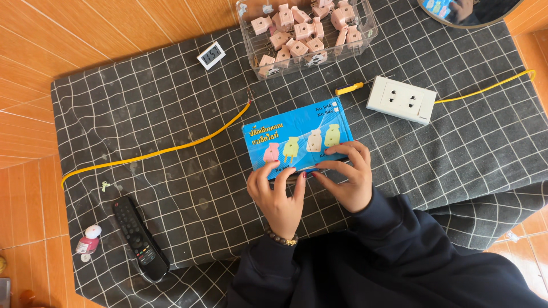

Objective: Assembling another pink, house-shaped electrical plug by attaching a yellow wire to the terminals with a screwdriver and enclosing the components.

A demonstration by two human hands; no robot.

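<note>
A flat blue cardboard box (297, 134) with pictures of coloured plugs lies on the dark checked cloth (171, 171). Both of my hands rest on its near edge. My left hand (278, 194) has its fingers spread over the box's lower left corner. My right hand (346, 174) presses its fingers on the lower right part. Whether the hands grip the box or only touch it is unclear.
A clear plastic tub (365, 40) of pink plugs stands at the back. A white double socket (401, 99) with a yellow cable (485, 88), a yellow screwdriver (349, 88), a loose yellow wire (165, 149), a small digital display (210, 55), a black remote (139, 238) and a small pink bottle (88, 242) lie around.
</note>
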